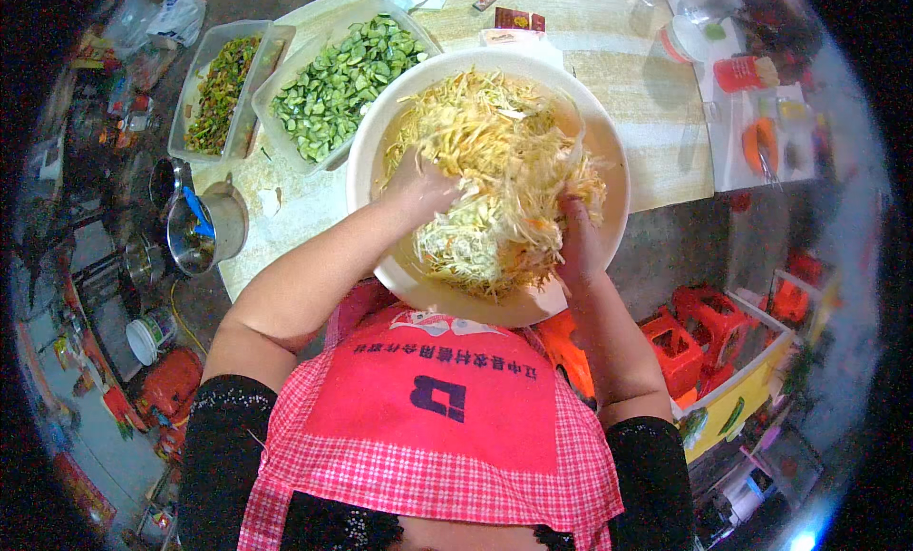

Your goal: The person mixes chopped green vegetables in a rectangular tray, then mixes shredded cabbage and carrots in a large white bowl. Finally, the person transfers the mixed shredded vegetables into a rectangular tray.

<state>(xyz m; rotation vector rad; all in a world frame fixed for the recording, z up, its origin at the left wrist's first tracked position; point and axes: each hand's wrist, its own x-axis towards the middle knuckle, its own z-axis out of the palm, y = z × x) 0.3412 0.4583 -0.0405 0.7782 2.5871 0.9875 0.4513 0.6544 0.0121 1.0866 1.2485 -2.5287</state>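
Note:
A large white basin (364,137) at the table's near edge holds a heap of shredded, pale yellow vegetables (492,144) with orange shreds among them. My left hand (426,184) reaches in over the left rim, its fingers partly buried in the shreds. At the right side of the heap, my right hand (579,234) has its fingers sunk behind and under shreds, some of them blurred. Both hands touch the shreds, but hidden fingertips leave it unclear whether either is closed on them.
Left of the basin stand a plastic tub of sliced cucumbers (342,87) and a narrower tub of chopped vegetables (222,94). A metal pot (225,226) with a blue-handled utensil sits at the left table edge. Red plastic stools (670,348) are at lower right; a red container (738,74) stands far right.

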